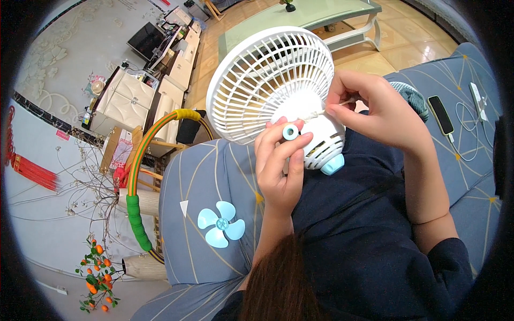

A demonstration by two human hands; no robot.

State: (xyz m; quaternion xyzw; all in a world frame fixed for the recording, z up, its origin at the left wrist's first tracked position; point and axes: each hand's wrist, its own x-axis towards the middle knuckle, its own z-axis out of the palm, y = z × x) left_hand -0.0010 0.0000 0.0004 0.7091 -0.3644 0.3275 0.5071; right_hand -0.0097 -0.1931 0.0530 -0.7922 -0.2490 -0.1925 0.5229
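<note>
A white electric fan (270,75) rests tilted over my lap, its round slatted grille at the upper left. Its slotted motor housing (323,140) ends in a light-blue knob (332,164). My left hand (281,166) is closed against the housing from below. Between its fingers shows a small light-blue hollow tube end (290,132); whether it is loose or joined to the fan I cannot tell. My right hand (369,104) pinches a thin white cord (349,101) beside the housing. More of that cord lies bunched near the left fingertips.
Left of me, a light-blue fan blade (221,224) lies on the patterned blue-grey sofa (187,160). A striped hoop (140,160) leans against the sofa's edge. On the right are a phone (440,115) on a cable and a power strip (477,101). A glass-topped table (326,16) stands ahead.
</note>
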